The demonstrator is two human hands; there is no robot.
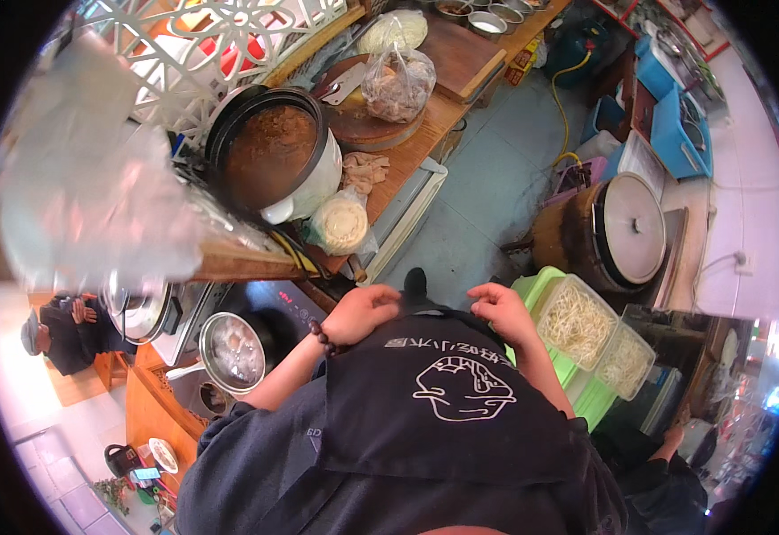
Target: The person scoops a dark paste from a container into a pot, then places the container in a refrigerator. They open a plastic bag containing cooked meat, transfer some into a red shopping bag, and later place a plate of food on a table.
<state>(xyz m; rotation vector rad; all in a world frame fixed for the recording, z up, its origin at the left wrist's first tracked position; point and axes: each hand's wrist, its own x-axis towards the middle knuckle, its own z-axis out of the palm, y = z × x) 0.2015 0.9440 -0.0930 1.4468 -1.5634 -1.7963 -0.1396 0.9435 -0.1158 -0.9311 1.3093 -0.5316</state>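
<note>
My left hand [366, 313], with a dark bead bracelet [322, 338] at the wrist, hovers before the black apron [423, 428] with its fingers loosely bent. On the other side of the apron is my right hand [502, 309], fingers curled and a little apart. I see nothing held in either. Nearest on the left are an induction cooktop [289, 304] and a saucepan [232, 352] of bubbling liquid with something rounded in it. Near my right hand, clear tubs of bean sprouts [577, 322] rest on green crates [550, 277].
A large pot of brown stew [272, 157] stands on the wooden counter. Beyond it a cleaver [346, 83] and a bagged food item [399, 83] lie on a round chopping board [376, 134]. A lidded barrel [566, 227] stands right. One person [72, 334] sits left; another's arm [670, 441] shows lower right.
</note>
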